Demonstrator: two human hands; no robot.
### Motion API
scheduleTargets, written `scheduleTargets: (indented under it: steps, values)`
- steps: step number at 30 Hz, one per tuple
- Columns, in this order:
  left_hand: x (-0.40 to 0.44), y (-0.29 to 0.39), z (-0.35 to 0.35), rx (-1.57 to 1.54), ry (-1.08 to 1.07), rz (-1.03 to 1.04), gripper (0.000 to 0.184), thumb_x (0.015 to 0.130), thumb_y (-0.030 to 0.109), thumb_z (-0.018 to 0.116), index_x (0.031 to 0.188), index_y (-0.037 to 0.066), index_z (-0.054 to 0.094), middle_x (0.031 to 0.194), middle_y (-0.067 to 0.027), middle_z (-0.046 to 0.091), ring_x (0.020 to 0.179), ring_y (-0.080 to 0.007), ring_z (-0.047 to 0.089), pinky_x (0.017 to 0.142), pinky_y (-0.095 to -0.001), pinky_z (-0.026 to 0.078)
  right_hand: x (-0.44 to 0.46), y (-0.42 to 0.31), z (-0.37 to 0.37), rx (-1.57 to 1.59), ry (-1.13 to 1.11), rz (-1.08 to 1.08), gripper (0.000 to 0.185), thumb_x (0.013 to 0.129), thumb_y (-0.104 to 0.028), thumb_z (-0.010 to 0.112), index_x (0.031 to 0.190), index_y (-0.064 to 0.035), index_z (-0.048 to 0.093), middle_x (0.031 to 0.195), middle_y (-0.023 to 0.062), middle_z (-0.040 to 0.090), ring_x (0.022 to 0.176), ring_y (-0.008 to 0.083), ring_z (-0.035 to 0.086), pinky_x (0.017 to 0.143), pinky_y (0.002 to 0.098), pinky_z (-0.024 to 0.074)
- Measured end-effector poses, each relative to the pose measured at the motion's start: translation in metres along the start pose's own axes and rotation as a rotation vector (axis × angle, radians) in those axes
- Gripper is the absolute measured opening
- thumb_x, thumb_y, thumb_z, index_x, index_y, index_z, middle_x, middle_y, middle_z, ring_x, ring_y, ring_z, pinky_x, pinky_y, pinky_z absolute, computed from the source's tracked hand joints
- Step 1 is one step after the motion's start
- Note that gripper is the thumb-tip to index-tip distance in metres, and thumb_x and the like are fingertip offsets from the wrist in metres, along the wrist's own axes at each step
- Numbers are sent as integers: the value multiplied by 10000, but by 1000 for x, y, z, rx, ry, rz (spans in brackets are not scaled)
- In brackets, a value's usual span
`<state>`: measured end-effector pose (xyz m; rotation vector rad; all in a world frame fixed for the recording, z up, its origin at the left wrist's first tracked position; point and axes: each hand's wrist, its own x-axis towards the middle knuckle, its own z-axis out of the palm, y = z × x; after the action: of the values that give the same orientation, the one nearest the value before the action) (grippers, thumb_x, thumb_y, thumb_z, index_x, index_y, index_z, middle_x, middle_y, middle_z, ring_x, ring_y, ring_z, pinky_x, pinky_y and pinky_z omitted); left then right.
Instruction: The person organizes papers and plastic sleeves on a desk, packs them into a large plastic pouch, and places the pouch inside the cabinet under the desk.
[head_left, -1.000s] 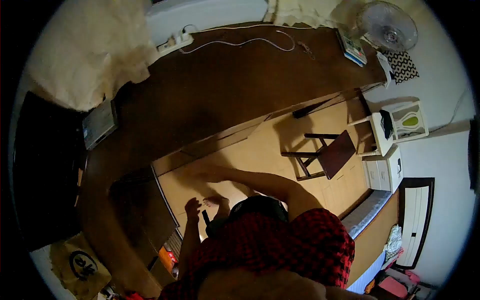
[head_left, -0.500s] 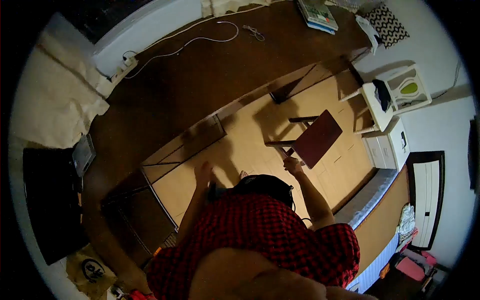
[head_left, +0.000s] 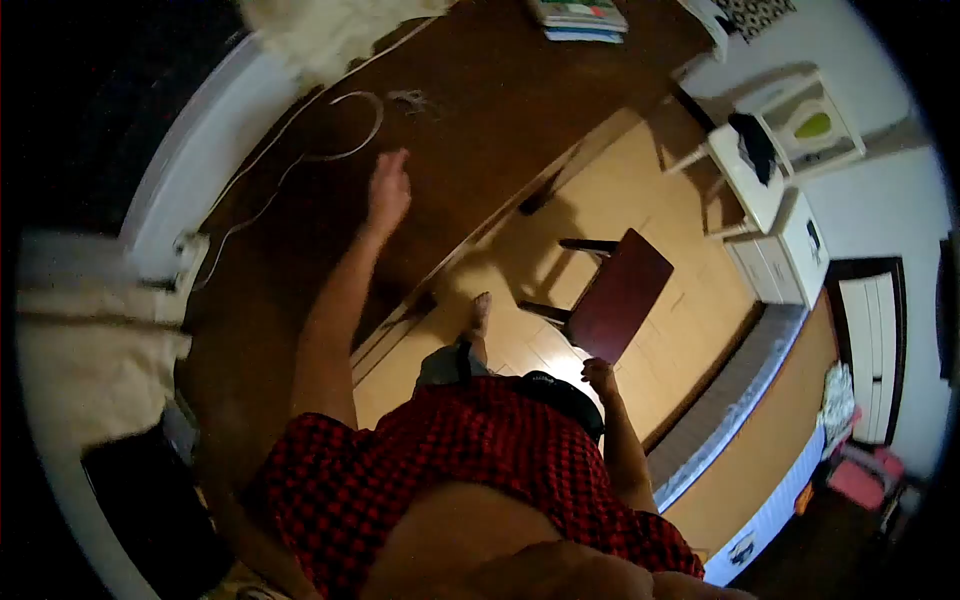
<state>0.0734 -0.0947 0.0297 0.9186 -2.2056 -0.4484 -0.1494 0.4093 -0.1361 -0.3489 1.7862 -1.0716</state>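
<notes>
My left hand [head_left: 389,190] reaches out over the dark brown desk top [head_left: 480,130], holding nothing, its fingers stretched forward. Just ahead of it a white cable [head_left: 372,130] curls on the desk, with a small bundled cord [head_left: 408,99] beside it. My right hand [head_left: 598,376] is low at my side, near the close edge of a dark red stool [head_left: 622,295]; its fingers are curled, and I cannot make out anything in them. Whether that hand touches the stool is unclear.
Books [head_left: 580,18] lie stacked at the desk's far end. A white chair [head_left: 745,175] with dark cloth stands by a white drawer cabinet [head_left: 785,250]. The bed [head_left: 770,440] runs along the right, and a black screen [head_left: 155,515] is at lower left.
My left hand has moved forward from above the floor to over the desk. My right hand has swung from in front of me to beside the stool. The view has turned and shifted toward the stool.
</notes>
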Motion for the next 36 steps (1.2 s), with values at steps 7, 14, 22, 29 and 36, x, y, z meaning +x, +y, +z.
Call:
scheduleTargets:
  steps: [7,14,22,29,36]
  values:
    - [140,-110,70,716,-310,102,492,750,39,508,1216,92,361,1253,-113,364,1123,-321,368,818,-530,372,47,-12,-17,-527,292,-165,149,760,-91,507,852,2,579,675,126,583,569,185,567,512,304,462]
    - [135,-84,138,353,-293,-105,233,842,158,422,1042,44,463,1034,-138,483,939,-318,476,773,-445,389,68,-8,-51,-585,514,-58,202,713,-74,551,910,-37,571,812,177,602,716,300,585,617,358,466]
    - [70,103,211,296,-200,-164,168,839,158,439,909,17,499,967,-147,501,982,-306,450,818,-376,368,131,36,-98,-341,758,54,590,642,-251,694,1073,21,397,814,150,563,734,253,542,659,348,451]
    - [57,75,244,51,-62,-316,224,814,123,465,1018,39,427,1190,-153,397,1103,-322,372,851,-513,308,139,20,-122,541,129,83,361,674,-168,706,950,-14,532,894,27,567,834,143,511,763,289,400]
    - [65,115,229,671,-46,62,261,763,96,486,1011,31,437,1148,-166,421,1077,-328,388,845,-484,310,164,1,-105,920,-120,197,397,609,10,645,988,19,531,950,73,572,862,184,537,781,319,420]
